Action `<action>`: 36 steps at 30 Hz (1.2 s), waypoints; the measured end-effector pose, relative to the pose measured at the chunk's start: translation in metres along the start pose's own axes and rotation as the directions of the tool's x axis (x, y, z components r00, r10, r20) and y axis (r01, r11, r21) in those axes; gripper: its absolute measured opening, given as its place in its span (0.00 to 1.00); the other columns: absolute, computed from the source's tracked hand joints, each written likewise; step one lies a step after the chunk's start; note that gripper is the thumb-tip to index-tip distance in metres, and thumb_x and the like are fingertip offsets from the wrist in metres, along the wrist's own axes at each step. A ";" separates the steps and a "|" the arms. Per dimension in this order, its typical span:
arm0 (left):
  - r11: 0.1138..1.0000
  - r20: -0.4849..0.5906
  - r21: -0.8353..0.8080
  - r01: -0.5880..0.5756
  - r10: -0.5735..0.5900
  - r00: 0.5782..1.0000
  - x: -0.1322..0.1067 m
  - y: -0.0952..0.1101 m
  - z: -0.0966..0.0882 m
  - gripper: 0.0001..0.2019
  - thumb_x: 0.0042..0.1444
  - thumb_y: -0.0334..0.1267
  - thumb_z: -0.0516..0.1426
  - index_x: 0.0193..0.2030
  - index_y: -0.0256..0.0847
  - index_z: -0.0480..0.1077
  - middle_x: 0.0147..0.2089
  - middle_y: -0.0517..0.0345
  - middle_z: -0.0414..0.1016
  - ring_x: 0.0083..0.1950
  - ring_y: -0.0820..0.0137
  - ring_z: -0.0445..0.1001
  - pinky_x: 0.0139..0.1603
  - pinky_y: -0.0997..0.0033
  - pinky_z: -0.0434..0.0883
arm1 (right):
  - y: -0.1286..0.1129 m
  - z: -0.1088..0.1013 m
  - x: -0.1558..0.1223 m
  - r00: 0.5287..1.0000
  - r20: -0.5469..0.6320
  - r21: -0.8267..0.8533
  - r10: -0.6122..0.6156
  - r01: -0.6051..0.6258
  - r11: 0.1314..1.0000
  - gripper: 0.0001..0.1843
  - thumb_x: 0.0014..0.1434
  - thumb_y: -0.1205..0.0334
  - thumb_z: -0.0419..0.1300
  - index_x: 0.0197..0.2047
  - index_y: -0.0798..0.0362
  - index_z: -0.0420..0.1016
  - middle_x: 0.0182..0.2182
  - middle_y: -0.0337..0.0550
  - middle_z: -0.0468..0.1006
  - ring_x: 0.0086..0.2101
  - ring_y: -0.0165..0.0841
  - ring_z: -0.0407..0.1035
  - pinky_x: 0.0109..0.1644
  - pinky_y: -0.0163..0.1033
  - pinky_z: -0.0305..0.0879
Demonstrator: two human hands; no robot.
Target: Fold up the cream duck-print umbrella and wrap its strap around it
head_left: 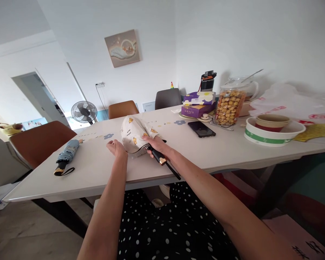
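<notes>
A folded white umbrella [133, 136] with small yellow prints lies on the white table [227, 151] in front of me. My right hand [156, 143] is closed around it near its black handle [160, 158], whose strap hangs over the table edge. My left hand [116, 147] rests on the table just left of the umbrella, touching its cloth, with the fingers curled. A second folded umbrella [66, 156], light blue with a black handle, lies further left on the table.
A black phone [201, 129], a purple box [197, 109], a jar of snacks [229, 107], a white bowl with a green stripe [273, 130] and plastic bags [287, 101] fill the right side. Brown chairs [40, 141] and a standing fan [83, 112] are behind the table.
</notes>
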State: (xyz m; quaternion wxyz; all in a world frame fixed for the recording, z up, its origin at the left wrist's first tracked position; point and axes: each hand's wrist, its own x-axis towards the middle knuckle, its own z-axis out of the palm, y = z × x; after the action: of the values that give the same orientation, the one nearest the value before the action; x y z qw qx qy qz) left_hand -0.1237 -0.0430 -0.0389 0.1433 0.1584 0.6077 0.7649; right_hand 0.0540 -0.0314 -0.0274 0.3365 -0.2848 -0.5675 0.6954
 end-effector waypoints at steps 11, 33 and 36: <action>0.933 0.480 -0.023 -0.359 0.325 0.815 -0.049 0.004 0.022 0.13 0.60 0.45 0.50 0.46 0.41 0.65 0.50 0.50 0.68 0.52 0.67 0.67 0.52 0.69 0.65 | 0.007 0.007 -0.001 0.989 -0.086 -0.178 -0.116 0.099 0.979 0.18 0.50 0.49 0.64 0.35 0.55 0.66 0.14 0.34 0.65 0.12 0.28 0.60 0.11 0.34 0.61; 0.704 0.740 -0.404 0.584 -0.124 0.661 -0.040 0.015 0.009 0.21 0.51 0.43 0.58 0.51 0.39 0.69 0.48 0.51 0.76 0.54 0.57 0.71 0.56 0.58 0.69 | 0.004 0.011 -0.008 0.963 0.266 0.012 0.051 -0.056 0.998 0.22 0.52 0.44 0.61 0.37 0.55 0.63 0.24 0.40 0.72 0.16 0.25 0.61 0.13 0.29 0.60; 0.716 0.749 -0.376 0.588 -0.138 0.648 -0.039 0.015 0.009 0.22 0.50 0.45 0.58 0.51 0.38 0.69 0.46 0.50 0.76 0.52 0.56 0.72 0.54 0.59 0.69 | 0.004 0.013 -0.010 0.965 0.252 0.003 0.070 -0.073 0.997 0.22 0.51 0.44 0.62 0.37 0.55 0.64 0.23 0.41 0.72 0.16 0.27 0.63 0.12 0.30 0.59</action>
State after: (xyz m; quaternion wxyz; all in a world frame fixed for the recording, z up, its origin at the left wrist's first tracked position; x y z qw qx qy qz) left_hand -0.0851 -0.0542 -0.0252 0.5540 0.2377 0.2623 0.7535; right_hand 0.0494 -0.0474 -0.0284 0.2381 -0.2124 -0.5909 0.7410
